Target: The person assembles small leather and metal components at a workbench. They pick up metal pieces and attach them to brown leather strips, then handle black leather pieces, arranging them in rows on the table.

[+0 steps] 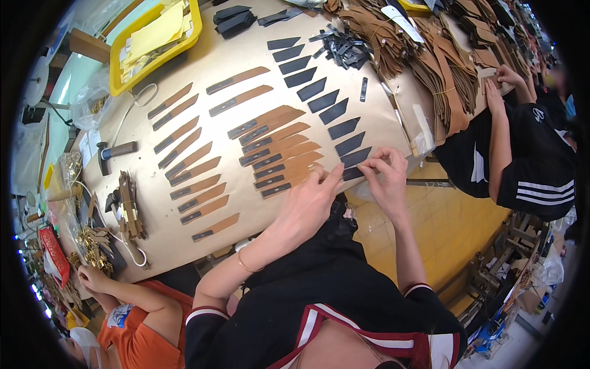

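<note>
At the table's near edge my left hand [310,200] and my right hand [387,178] meet over a small black leather piece [352,174]. Thumb and fingers of each hand pinch together at its ends. Part of the piece is hidden behind the fingertips. A slanting row of black pointed leather pieces [343,127] runs away from my hands toward the far side. Left of my left hand, overlapping brown leather strips [295,161] with dark tabs on one end lie fanned in a column. More brown strips [200,200] lie spaced out farther left.
Small dark tabs [347,49] are heaped at the far side beside bundled brown strips [452,80]. A yellow tray [195,31] and a hammer [120,149] lie to the left. A co-worker in black [528,154] sits right, another in orange [144,329] lower left.
</note>
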Demonstrator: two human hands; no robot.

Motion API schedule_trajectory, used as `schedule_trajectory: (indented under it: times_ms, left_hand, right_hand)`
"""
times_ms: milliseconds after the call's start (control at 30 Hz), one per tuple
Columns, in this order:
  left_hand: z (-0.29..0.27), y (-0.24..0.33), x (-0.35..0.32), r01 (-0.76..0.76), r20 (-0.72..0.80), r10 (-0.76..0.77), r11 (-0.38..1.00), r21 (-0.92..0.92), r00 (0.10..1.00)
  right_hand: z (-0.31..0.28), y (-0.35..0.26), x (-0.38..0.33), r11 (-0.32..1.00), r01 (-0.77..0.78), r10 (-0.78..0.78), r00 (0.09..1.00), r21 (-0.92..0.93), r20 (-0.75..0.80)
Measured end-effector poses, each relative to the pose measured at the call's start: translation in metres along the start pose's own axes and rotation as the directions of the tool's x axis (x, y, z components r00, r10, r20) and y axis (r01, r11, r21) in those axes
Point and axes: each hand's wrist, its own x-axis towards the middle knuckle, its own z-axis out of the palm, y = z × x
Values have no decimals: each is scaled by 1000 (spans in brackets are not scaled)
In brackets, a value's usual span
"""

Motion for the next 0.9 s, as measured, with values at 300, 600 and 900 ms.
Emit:
schedule_trajectory:
  times_ms: [300,600,900]
  left_hand:
    - [-24,-1,-14,100,17,-102,910,-403,995]
    - [-45,-24,-3,437,388,-201,410,-801,900]
    - [-90,-62,-1,233,-62,-409,630,-741,911]
  right_hand:
    - [-10,-4,7,994,93,-90,994,-52,55]
    - [-9,-70,47,866,-3,-131,964,500,233]
    - [45,-72,200,873,114,-158,986,475,55]
